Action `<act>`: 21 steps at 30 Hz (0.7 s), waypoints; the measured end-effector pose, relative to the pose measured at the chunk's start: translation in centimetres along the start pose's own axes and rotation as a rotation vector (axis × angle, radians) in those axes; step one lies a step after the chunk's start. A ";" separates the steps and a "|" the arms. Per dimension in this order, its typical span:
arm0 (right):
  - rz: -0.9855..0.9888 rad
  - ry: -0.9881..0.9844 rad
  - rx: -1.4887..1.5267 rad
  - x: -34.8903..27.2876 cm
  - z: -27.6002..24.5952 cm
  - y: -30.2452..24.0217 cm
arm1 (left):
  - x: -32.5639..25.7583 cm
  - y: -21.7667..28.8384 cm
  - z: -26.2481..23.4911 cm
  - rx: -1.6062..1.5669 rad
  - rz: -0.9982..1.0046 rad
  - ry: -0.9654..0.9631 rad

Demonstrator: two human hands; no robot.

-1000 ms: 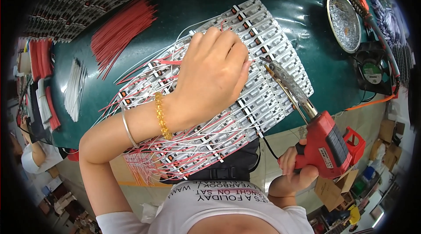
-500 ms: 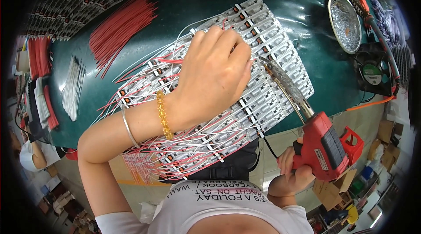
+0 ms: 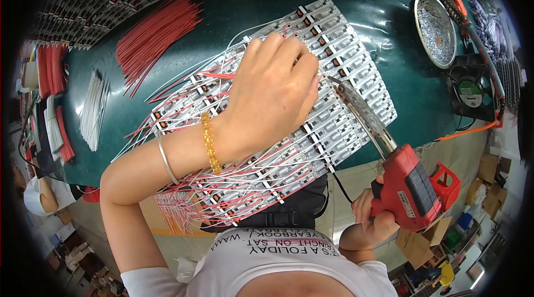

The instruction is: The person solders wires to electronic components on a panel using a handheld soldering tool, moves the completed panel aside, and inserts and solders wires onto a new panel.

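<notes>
Clamping its fingers round a red soldering gun (image 3: pixel 410 188), the right hand (image 3: pixel 371 216) puts the tip (image 3: pixel 334 80) beside the left hand (image 3: pixel 275 88), fingers bunched, hold hidden, over circuit boards (image 3: pixel 364 69) crossing the tabletop's (image 3: pixel 414 105) near edge; slipping could burn.

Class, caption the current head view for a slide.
Right hand holding a red soldering gun, left hand above rows of circuit modules.

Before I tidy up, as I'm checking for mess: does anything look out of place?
The red and white wires look untidy, crisscrossing over the near-left part of the board panel, whereas the red wire bundle lies roughly parallel. No damage shows.
</notes>
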State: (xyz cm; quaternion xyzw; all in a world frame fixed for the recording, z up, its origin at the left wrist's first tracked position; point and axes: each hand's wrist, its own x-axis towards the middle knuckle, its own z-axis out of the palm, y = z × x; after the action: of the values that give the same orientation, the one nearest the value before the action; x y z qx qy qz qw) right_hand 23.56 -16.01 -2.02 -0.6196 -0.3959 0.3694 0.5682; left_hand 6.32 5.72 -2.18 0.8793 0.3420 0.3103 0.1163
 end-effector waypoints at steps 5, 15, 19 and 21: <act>0.008 0.064 0.062 1.0 1.8 -1.5 | 0.1 -0.1 -0.1 0.002 -0.001 0.002; -0.032 -0.091 0.347 0.9 0.9 -0.6 | -1.3 -0.2 -4.3 0.084 0.045 0.088; -0.049 -0.039 0.320 1.1 1.0 -1.1 | -2.1 -6.3 -8.1 0.635 -0.156 0.025; 0.056 -0.093 0.324 1.4 0.7 -1.0 | -2.6 -8.7 -8.8 0.768 -0.131 -0.071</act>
State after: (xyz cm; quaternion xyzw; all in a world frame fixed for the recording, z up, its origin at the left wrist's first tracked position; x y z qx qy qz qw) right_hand 23.38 -14.41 -1.05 -0.5129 -0.3396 0.4726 0.6311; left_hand -5.29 10.29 -0.15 0.8454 0.4844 0.1210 -0.1899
